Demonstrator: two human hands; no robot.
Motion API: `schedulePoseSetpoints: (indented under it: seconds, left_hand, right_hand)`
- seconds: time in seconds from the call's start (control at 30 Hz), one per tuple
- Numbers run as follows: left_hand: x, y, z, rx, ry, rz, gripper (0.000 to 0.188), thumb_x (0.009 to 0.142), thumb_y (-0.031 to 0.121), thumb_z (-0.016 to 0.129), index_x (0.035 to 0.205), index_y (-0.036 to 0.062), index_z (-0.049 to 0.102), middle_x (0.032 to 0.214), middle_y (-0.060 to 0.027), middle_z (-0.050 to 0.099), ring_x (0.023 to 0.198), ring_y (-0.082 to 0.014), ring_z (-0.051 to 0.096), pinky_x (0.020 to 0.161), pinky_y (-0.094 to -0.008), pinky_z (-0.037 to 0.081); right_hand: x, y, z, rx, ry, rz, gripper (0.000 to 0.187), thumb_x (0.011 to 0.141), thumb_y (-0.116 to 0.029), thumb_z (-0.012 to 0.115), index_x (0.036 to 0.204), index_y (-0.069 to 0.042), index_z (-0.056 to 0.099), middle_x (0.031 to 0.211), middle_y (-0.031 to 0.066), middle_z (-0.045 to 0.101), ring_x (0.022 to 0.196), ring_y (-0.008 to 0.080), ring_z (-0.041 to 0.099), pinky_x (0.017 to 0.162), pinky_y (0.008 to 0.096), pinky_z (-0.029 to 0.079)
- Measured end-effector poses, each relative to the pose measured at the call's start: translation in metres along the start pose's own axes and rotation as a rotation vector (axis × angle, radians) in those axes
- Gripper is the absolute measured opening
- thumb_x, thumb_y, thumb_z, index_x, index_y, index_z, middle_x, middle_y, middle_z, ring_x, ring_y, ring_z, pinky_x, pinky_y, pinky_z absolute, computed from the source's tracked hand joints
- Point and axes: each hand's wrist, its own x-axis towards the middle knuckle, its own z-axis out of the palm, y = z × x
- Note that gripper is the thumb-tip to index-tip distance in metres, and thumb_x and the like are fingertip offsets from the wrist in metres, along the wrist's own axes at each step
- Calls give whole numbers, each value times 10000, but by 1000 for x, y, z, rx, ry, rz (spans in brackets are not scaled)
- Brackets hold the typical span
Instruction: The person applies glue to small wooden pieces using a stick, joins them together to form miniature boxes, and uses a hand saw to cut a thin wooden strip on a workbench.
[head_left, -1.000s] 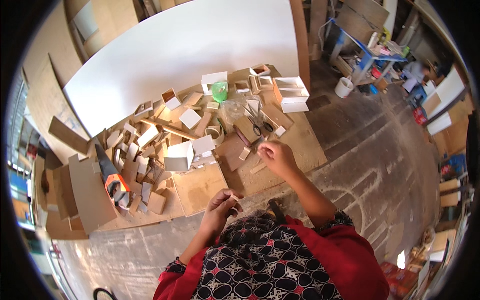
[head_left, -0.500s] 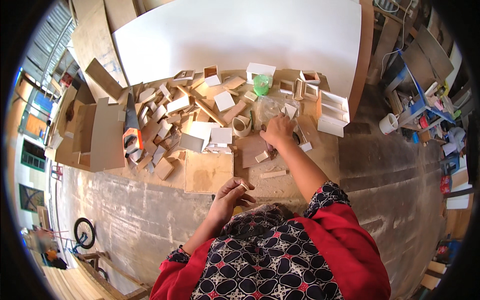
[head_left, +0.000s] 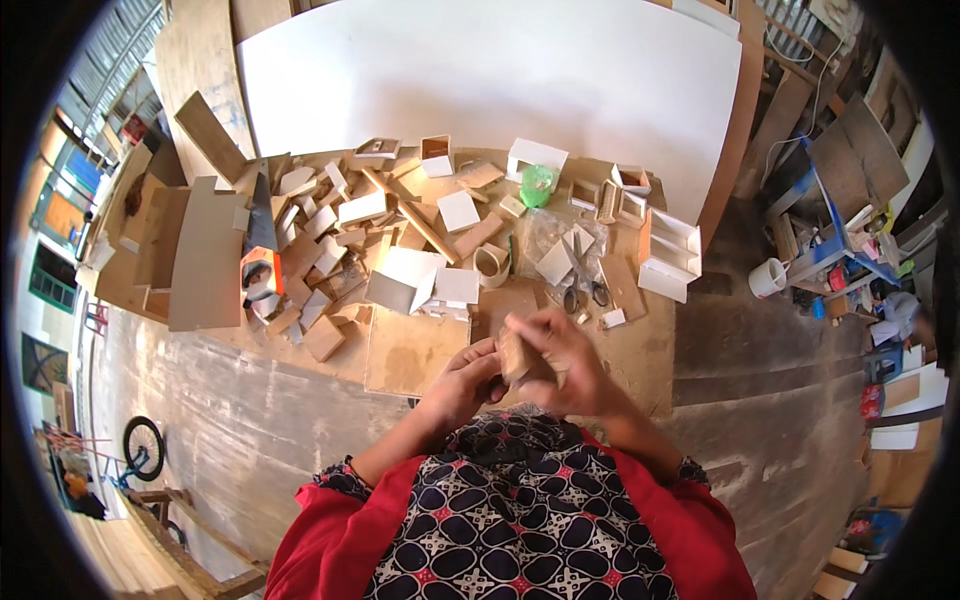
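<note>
My right hand (head_left: 575, 365) grips a brown wooden block (head_left: 518, 360), held above the table's near edge, in front of my chest. Right beside it is my left hand (head_left: 466, 380), fingers closed in a pinch. What they hold is hidden behind the fingers and the block. Beyond my hands lie black-handled scissors (head_left: 584, 284), opened slightly, across a white piece and near a clear plastic bag (head_left: 542, 232). A ring-shaped cream holder (head_left: 490, 264) stands to their left, next to a folded set of white boards (head_left: 408, 268).
A heap of wood offcuts (head_left: 325, 225) covers the table's left half, with an orange-handled handsaw (head_left: 262, 272) at its edge. A green container (head_left: 537, 185) and small white boxes (head_left: 668, 250) stand along the back and right. A large white panel (head_left: 480, 70) rises behind.
My right hand has come back from the table near the scissors and now holds the wooden block against my left hand. The small pale piece in my left fingers no longer shows.
</note>
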Motion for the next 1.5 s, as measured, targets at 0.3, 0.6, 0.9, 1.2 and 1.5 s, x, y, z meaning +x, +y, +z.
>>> schedulePoseSetpoints:
  seconds: [0.3, 0.6, 0.9, 1.2, 1.5]
  left_hand:
    - [19, 3, 7, 174, -54, -28, 150, 957, 196, 525, 1015, 86, 611, 696, 40, 540, 544, -38, 448, 482, -191, 335]
    - [32, -2, 12, 123, -16, -51, 155, 945, 190, 536, 975, 78, 639, 659, 53, 516, 513, -35, 427, 450, -182, 318]
    - [28, -2, 13, 93, -38, -99, 135, 925, 193, 557, 927, 87, 640, 699, 23, 562, 522, -47, 457, 442, -179, 327]
    - [21, -12, 3, -74, -80, -185, 270, 958, 291, 409, 1029, 75, 556, 845, -50, 594, 620, -139, 517, 517, -239, 376]
    - [13, -29, -37, -82, -66, -57, 290, 906, 158, 442, 1172, 49, 486, 1082, -113, 598, 932, -208, 592, 821, -325, 460]
  right_hand:
    - [-7, -15, 2, -225, 100, -5, 666, 686, -192, 732, 1282, 27, 531, 1026, 181, 527, 939, 288, 541, 846, 364, 445]
    - [-11, -10, -2, -226, 114, -35, 653, 693, -190, 731, 1279, 22, 536, 1048, 169, 508, 940, 283, 535, 831, 354, 449]
    - [-8, -4, -3, -229, 181, -48, 661, 671, -217, 708, 1260, 35, 548, 1036, 160, 518, 934, 278, 528, 843, 353, 433]
    - [8, 43, -25, -206, 314, 197, 619, 662, -187, 738, 1232, -3, 582, 1017, 145, 530, 938, 252, 540, 829, 349, 448]
    - [4, 118, -4, -690, 174, 254, 652, 676, -307, 776, 1225, -19, 577, 1103, 163, 514, 990, 330, 548, 849, 410, 457]
